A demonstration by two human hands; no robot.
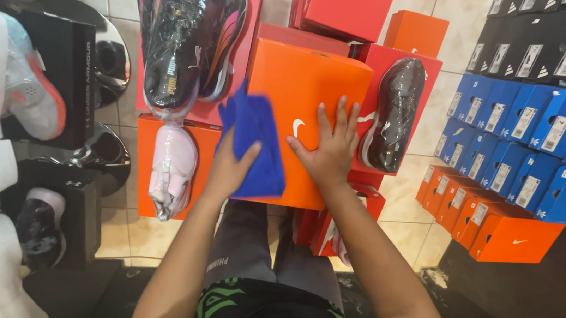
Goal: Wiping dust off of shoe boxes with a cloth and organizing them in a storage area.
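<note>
On orange shoebox [301, 90] | left hand [229, 167] fingers clamped on blue cloth [253, 141] | right hand [330, 150] fingers apart, flat

Head-worn view, steeply downward, close

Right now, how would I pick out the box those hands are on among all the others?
Start at the stack of red and orange shoe boxes in the middle. The orange box lies on top, nearest the person. It alone has the right hand flat on its lid and a blue cloth pressed on by the left hand.
</note>
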